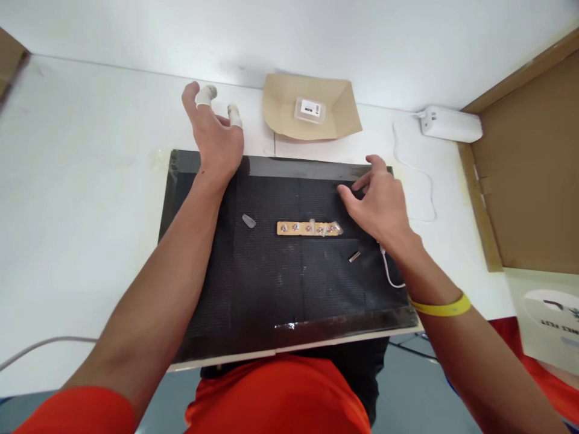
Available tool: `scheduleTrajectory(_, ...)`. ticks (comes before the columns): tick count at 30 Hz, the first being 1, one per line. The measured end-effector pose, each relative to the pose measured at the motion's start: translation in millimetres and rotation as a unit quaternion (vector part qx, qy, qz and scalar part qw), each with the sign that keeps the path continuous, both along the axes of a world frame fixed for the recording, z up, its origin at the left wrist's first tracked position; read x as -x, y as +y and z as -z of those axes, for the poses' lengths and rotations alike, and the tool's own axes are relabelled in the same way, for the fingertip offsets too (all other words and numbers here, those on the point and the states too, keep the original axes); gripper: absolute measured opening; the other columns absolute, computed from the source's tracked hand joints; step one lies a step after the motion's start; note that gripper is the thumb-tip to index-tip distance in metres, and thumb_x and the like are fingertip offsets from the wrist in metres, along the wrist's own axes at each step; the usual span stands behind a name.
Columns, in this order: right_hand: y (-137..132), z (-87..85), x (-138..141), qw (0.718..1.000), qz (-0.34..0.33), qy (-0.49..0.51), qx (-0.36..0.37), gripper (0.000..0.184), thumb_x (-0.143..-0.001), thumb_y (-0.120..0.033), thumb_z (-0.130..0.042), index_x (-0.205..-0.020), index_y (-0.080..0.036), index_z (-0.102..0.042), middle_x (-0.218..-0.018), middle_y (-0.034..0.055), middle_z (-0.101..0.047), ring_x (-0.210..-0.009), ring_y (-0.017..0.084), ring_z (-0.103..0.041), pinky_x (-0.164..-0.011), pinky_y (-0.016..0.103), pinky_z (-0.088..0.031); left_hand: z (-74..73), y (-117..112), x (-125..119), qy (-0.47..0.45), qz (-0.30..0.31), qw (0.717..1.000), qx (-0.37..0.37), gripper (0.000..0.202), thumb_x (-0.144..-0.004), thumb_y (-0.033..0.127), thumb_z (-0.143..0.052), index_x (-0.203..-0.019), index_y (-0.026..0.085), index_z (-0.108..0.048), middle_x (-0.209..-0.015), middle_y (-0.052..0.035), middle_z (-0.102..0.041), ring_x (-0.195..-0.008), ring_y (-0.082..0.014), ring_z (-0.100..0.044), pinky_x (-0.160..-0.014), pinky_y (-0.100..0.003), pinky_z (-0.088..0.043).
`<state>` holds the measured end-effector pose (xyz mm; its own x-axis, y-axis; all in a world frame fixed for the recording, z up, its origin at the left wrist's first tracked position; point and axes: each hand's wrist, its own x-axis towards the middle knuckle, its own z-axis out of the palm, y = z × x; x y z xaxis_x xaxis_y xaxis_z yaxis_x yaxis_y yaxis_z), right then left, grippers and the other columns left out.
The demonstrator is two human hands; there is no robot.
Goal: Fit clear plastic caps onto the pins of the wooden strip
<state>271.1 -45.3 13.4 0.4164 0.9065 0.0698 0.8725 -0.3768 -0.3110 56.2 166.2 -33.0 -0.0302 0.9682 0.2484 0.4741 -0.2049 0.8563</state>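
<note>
Strip, tan and narrow, is lying flat across the middle of the black mat, carrying a row of small shiny studs along its length and a clear bit standing up near its middle. Nothing is gripping it. The right hand is hovering just beside its right end, up and to the right, fingers loosely spread and curled, palm facing down, holding nothing; whether the fingertips are brushing the mat I cannot tell. A yellow band is sitting on that wrist.

The left hand is reaching well apart from the strip, over the mat's far left corner and the white table beyond it. It is open wide and holding nothing, with white caps covering two of its raised fingertips.

On the mat, a small clear piece is lying to the left of the strip, between it and the left forearm, and a short dark pin is lying below the strip's right end, near the right wrist. A thin white cable is running under that wrist and over the mat's right edge.

Beyond the mat, a tan envelope is resting against the wall with a small white labelled box on it. A white adapter is sitting to the right, its cord looping down the table. Brown cardboard is standing at the right edge.
</note>
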Motion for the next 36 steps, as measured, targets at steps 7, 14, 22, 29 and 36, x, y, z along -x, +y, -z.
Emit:
scheduleTrajectory(7,4,8.0,11,0.999,-0.018,-0.007,-0.027,0.077,-0.091,-0.034,-0.056,-0.157,-0.006,-0.029,-0.091,0.0166,-0.074,-0.098,0.041,-0.063,-0.090,0.060,-0.049,3.9,-1,3,-0.012,0.006,1.000,-0.017,0.031,-0.102,0.009,-0.060,-0.127,0.024,-0.049,-0.161,-0.0155,-0.034,-0.074,-0.0145,-0.055,-0.099,-0.038,-0.054)
scheduleTrajectory(14,0,19.4,9,0.996,-0.008,-0.071,-0.059,0.083,-0.093,-0.045,-0.056,-0.161,-0.011,-0.023,-0.106,0.0215,-0.072,-0.102,0.042,-0.061,-0.087,0.061,-0.050,3.2,-3,1,-0.019,0.001,1.000,-0.014,0.032,-0.101,0.008,-0.060,-0.127,0.024,-0.048,-0.163,-0.0153,-0.033,-0.077,-0.0148,-0.058,-0.100,-0.040,-0.053)
scheduleTrajectory(22,1,23.3,13,0.997,0.013,-0.082,-0.010,0.082,-0.096,-0.041,-0.053,-0.162,-0.006,-0.019,-0.102,0.0226,-0.072,-0.105,0.043,-0.061,-0.090,0.063,-0.048,-1.7,-5,1,-0.008,0.003,1.000,0.001,0.032,-0.102,0.008,-0.059,-0.129,0.022,-0.048,-0.163,-0.0160,-0.031,-0.080,-0.0152,-0.060,-0.102,-0.038,-0.052)
scheduleTrajectory(29,3,19.6,16,0.997,0.017,-0.077,0.005,0.079,-0.096,-0.040,-0.050,-0.161,-0.002,-0.023,-0.097,0.0231,-0.074,-0.101,0.044,-0.065,-0.087,0.061,-0.051,2.4,-3,2,-0.019,0.004,1.000,-0.011,0.032,-0.102,0.010,-0.060,-0.126,0.027,-0.049,-0.163,-0.0128,-0.033,-0.077,-0.0152,-0.058,-0.100,-0.039,-0.053)
scheduleTrajectory(36,-10,3.7,0,1.000,0.017,-0.006,0.014,0.074,-0.099,-0.043,-0.044,-0.163,-0.008,-0.028,-0.084,0.0153,-0.076,-0.077,0.034,-0.068,-0.077,0.051,-0.053,7.7,1,4,-0.021,0.015,1.000,-0.015,0.035,-0.101,0.010,-0.059,-0.130,0.026,-0.047,-0.164,-0.0137,-0.031,-0.079,-0.0155,-0.059,-0.101,-0.040,-0.052)
